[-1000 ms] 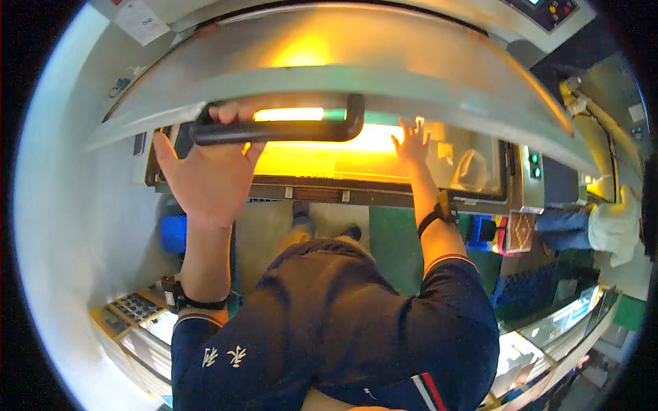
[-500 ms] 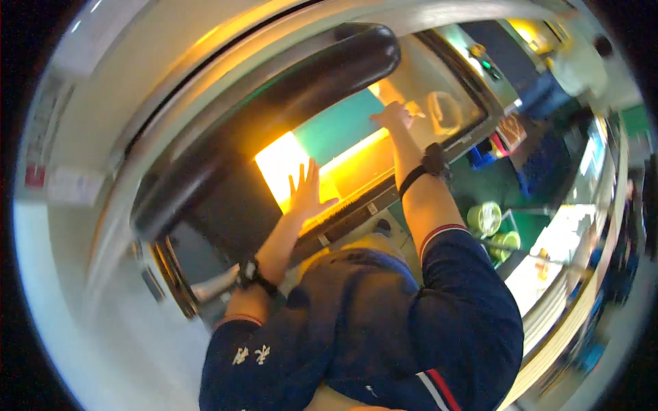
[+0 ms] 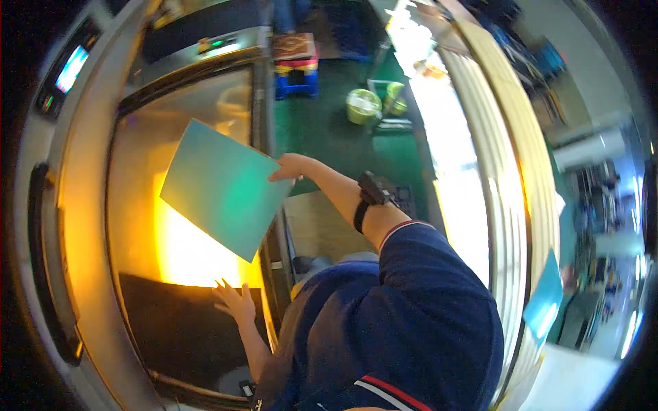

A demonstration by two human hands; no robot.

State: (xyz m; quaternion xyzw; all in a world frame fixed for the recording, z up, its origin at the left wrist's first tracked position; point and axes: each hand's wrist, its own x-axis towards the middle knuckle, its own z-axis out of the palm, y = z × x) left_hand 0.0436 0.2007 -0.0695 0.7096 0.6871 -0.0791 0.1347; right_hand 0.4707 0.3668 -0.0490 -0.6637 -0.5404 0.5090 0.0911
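My right hand [image 3: 291, 166] pinches the right edge of a teal-green square sheet [image 3: 226, 188], thin and flat, which hangs tilted over a framed machine bed. Beneath the sheet, a bright yellow-white lit area [image 3: 188, 246] glows in the bed. My left hand [image 3: 235, 301] has its fingers spread and holds nothing. It is by the border between the lit area and a black cover [image 3: 185, 329] that spans the near part of the bed. I cannot tell whether it touches either surface.
At the right, another teal sheet [image 3: 545, 301] stands at a pale slatted edge [image 3: 517, 205], beside a brightly lit table [image 3: 459, 192]. Light-green buckets [image 3: 363, 106] and a red, yellow and blue stack [image 3: 297, 65] stand on the green floor. A small screen [image 3: 72, 70] glows far left.
The teal sheet has come up off the bed in my right hand. My left hand has stayed over the bed, fingers spread. The view has turned to the right.
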